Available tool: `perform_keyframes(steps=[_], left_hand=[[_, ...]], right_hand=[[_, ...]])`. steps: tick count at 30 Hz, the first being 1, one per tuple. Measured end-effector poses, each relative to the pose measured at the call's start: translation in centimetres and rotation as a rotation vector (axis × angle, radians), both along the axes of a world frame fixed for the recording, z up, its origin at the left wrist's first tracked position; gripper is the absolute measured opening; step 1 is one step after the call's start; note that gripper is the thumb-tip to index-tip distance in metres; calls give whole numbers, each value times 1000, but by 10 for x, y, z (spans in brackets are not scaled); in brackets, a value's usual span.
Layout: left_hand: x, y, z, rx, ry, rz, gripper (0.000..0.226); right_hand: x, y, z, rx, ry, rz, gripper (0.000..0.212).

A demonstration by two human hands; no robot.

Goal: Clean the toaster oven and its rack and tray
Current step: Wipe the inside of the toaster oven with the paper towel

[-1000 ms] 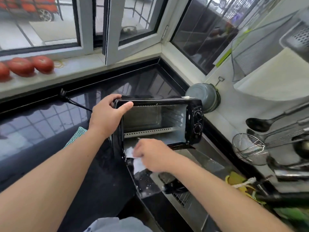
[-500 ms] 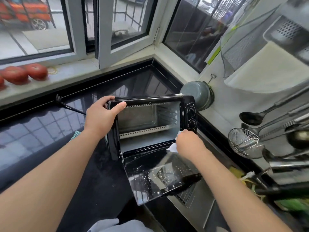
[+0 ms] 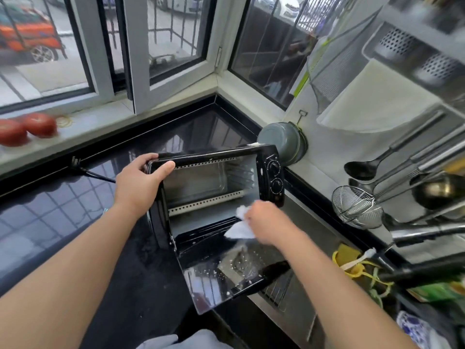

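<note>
The black toaster oven point(image 3: 216, 187) sits tipped on the dark counter point(image 3: 63, 210) by the sink point(image 3: 302, 306), its door point(image 3: 226, 273) hanging open. My left hand point(image 3: 138, 182) grips its top corner, fingers curled tight. My right hand point(image 3: 266, 222) squeezes a white cloth point(image 3: 237, 229) at the oven's mouth.

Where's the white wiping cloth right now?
In the head view, the crumpled white cloth is in the right hand, at the lower right front opening of the black toaster oven, just above its open glass door.
</note>
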State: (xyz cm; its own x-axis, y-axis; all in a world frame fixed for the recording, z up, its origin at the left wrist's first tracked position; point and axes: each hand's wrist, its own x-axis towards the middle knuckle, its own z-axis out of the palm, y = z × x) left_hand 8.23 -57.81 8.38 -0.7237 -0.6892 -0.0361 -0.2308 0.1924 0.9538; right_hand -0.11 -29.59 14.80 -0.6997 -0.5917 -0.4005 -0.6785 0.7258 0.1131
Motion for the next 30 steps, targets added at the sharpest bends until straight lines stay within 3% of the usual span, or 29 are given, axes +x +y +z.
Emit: perform_keyframes(steps=[4, 10, 12, 15, 18, 20, 22, 25, 28, 30], left_hand=[[1, 2, 2, 6, 7, 8, 68], [2, 3, 4, 25, 9, 8, 68], [3, 4, 5, 22, 12, 9, 64], [3, 5, 7, 30, 15, 12, 59], [4, 5, 8, 27, 3, 13, 63], [4, 7, 9, 9, -10, 12, 59], [4, 10, 13, -8, -25, 9, 50], [3, 16, 16, -25, -35, 16, 44], [5, 18, 15, -29, -26, 17, 44], [5, 17, 15, -36, -32, 17, 46]], right_hand=[[-40, 33, 0, -125, -9, -396, 34], [-49, 53, 4, -184, 52, -628, 27], [-63, 70, -1, -393, 64, -934, 26], [-65, 79, -14, -1001, -169, -1501, 30], [-61, 91, -26, -1468, -364, -1711, 22], [-58, 102, -33, -1625, -536, -1759, 22], [-55, 111, -39, -1716, -804, -1691, 36], [-45, 118, -47, -1911, -1025, -1608, 38], [-39, 117, -50, -2022, -1041, -1580, 41], [-40, 114, -49, -1988, -967, -1579, 42]])
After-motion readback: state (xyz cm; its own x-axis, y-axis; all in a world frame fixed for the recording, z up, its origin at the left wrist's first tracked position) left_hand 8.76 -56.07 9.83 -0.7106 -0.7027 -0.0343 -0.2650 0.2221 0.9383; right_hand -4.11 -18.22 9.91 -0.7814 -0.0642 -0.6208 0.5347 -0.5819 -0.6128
